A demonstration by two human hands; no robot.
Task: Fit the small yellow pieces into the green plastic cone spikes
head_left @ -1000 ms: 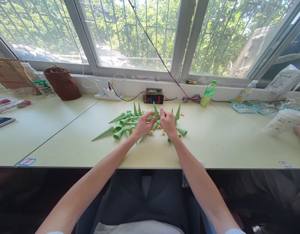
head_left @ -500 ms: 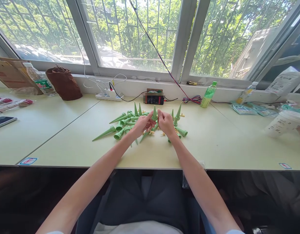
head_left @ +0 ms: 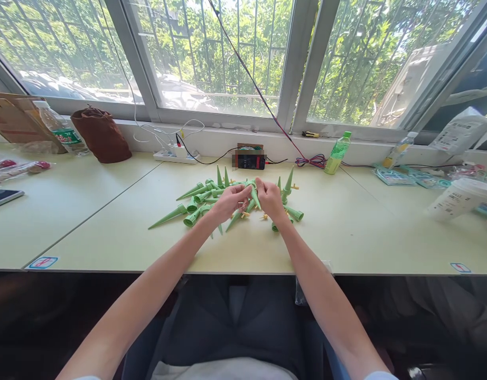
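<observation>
Between my two hands is a green plant watering spike, its pointed tip slanting down toward me. My left hand pinches it from the left with thumb and fingers. From the right, my right hand is closed on the same spike near its wide end, which the fingers partly hide. Several more green spikes lie around both hands, among them a long one on the left. Another spike stands upright to the right, with a small yellow valve in its side.
A phone leans at the back beside a power strip. A green drink bottle, coiled red-black wire and white cup are to the right. Left are a brown pouch and water bottle.
The spike in my hands has turned over: its tip pointed up before and now points down toward me. My hands stay in nearly the same place.
</observation>
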